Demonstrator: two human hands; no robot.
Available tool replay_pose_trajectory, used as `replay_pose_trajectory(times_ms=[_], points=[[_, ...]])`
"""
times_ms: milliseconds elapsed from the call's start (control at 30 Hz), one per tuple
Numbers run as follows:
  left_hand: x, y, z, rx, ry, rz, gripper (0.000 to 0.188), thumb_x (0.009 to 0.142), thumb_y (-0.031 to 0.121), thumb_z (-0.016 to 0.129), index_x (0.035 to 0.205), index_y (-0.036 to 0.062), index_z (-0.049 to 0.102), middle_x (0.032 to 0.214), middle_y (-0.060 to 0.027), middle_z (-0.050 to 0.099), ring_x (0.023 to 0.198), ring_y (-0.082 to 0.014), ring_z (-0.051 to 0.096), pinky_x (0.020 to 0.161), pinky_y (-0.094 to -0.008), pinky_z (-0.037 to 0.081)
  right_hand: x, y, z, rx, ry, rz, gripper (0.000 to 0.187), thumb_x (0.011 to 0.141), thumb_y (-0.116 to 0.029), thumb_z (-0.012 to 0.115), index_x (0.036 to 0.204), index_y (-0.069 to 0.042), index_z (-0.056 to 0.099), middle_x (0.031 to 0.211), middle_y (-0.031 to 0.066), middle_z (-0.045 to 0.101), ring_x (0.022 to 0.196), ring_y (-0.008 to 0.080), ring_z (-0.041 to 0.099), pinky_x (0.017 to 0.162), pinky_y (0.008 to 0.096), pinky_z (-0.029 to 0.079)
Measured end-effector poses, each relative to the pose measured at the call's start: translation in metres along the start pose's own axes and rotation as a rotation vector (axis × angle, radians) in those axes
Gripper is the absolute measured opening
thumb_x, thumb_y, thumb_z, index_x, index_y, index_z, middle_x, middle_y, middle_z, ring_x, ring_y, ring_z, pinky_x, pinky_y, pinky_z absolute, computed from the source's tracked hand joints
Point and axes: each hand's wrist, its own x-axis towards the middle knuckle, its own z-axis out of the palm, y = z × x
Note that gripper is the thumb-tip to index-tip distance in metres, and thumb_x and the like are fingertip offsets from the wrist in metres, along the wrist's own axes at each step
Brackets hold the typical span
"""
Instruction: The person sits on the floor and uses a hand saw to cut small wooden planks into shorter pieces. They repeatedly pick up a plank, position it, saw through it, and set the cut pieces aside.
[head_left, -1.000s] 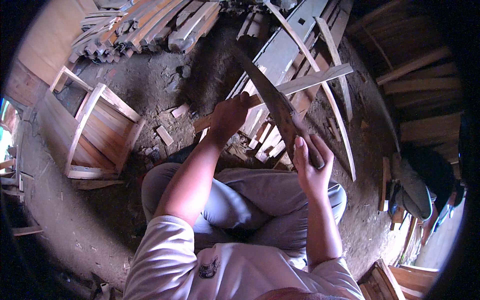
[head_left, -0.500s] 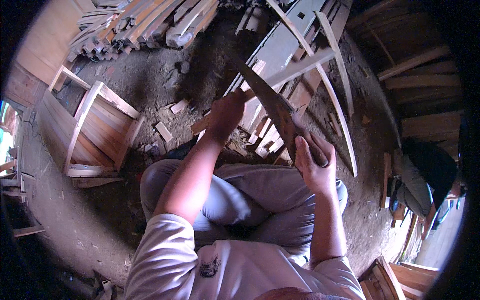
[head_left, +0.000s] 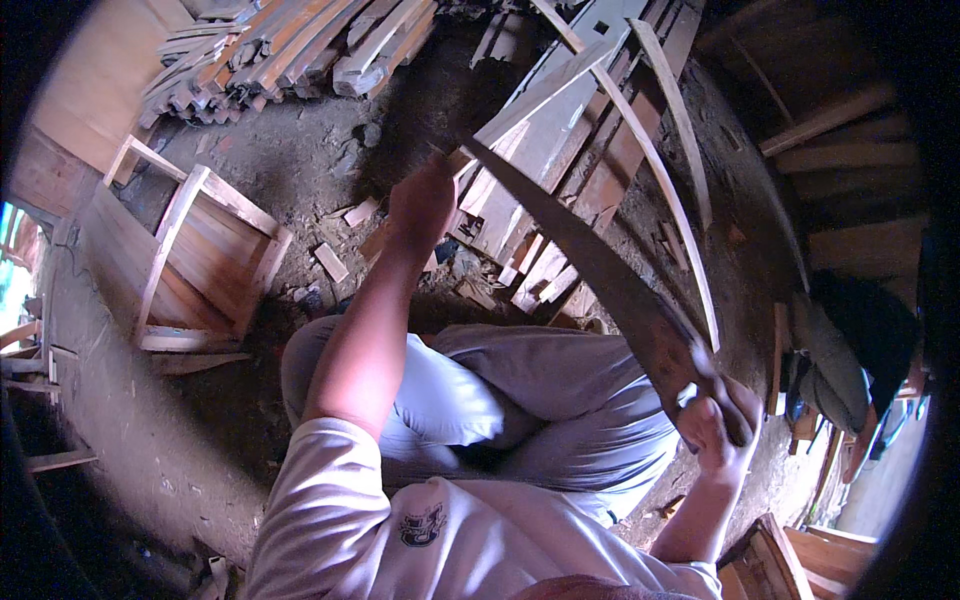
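Observation:
My right hand (head_left: pixel 722 430) is wrapped round the handle of a hand saw (head_left: pixel 600 270), out to the right of my knee. The long dark blade slants up to the left, its tip close to my left hand (head_left: pixel 425 200). That hand grips the near end of a wooden strip (head_left: pixel 545 92), which points away toward the upper right. Whether the saw's tip touches the strip I cannot tell. My crossed legs in grey trousers (head_left: pixel 530 385) lie under the saw.
A slatted wooden frame (head_left: pixel 195 270) stands at the left. Stacked timber (head_left: pixel 290 55) lies at the far left. Boards (head_left: pixel 560 130) and a curved strip (head_left: pixel 665 190) stretch ahead. Offcuts (head_left: pixel 330 262) litter the dirt floor. Another person (head_left: pixel 850 350) bends at the far right.
My right hand has drawn the saw back toward me and to the right. My left hand has shifted up and left, and the strip has swung to point farther away.

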Motion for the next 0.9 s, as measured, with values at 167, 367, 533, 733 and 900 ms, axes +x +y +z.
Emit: replay_pose_trajectory(times_ms=[167, 367, 533, 733, 900], points=[[-0.009, 0.034, -0.009, 0.140, -0.046, 0.059, 0.011, 0.095, 0.014, 0.058, 0.100, 0.0044, 0.056, 0.075, -0.0158, 0.072, 0.073, -0.0342, 0.075, 0.061, -0.0465, 0.060, -0.007, 0.018, 0.015, -0.190, 0.205, -0.299, 0.048, 0.093, -0.042, 0.070, 0.096, 0.005, 0.066, 0.064, 0.0043, 0.053, 0.052, 0.0141, 0.048, 0.048, 0.0296, 0.034], [-0.023, 0.059, -0.002, 0.054, 0.059, 0.221, 0.009, 0.097, 0.015, 0.055, 0.098, 0.0062, 0.054, 0.082, -0.0125, 0.070, 0.071, -0.0312, 0.074, 0.060, -0.0437, 0.061, 0.061, 0.016, 0.092, -0.317, 0.186, -0.250, 0.019, 0.096, -0.019, 0.069, 0.096, 0.000, 0.072, 0.070, 0.0135, 0.057, 0.058, 0.0250, 0.058, 0.057, 0.0350, 0.043], [-0.022, 0.066, -0.008, -0.118, 0.056, 0.244, 0.009, 0.097, 0.015, 0.055, 0.099, 0.0060, 0.054, 0.084, -0.0154, 0.069, 0.072, -0.0358, 0.072, 0.061, -0.0478, 0.060, 0.108, 0.019, 0.124, -0.019, 0.103, -0.191, 0.017, 0.099, -0.013, 0.067, 0.100, 0.003, 0.071, 0.067, 0.0057, 0.055, 0.061, 0.0094, 0.051, 0.057, 0.0286, 0.040], [-0.023, 0.063, -0.003, -0.059, 0.004, 0.214, 0.015, 0.097, 0.021, 0.058, 0.103, 0.0076, 0.055, 0.084, -0.0137, 0.068, 0.072, -0.0347, 0.072, 0.060, -0.0490, 0.058, 0.119, 0.017, 0.134, 0.071, 0.057, -0.107, 0.024, 0.102, -0.022, 0.067, 0.105, 0.001, 0.073, 0.069, -0.0012, 0.057, 0.063, 0.0059, 0.051, 0.057, 0.0246, 0.041], [-0.028, 0.066, -0.004, 0.000, -0.006, 0.267, 0.009, 0.098, 0.014, 0.052, 0.101, 0.0061, 0.054, 0.082, -0.0132, 0.068, 0.070, -0.0317, 0.073, 0.059, -0.0457, 0.060, 0.121, 0.013, 0.121, 0.180, -0.012, 0.004, 0.021, 0.103, -0.023, 0.066, 0.099, -0.003, 0.072, 0.064, -0.0061, 0.055, 0.056, 0.0029, 0.048, 0.050, 0.0222, 0.037]])
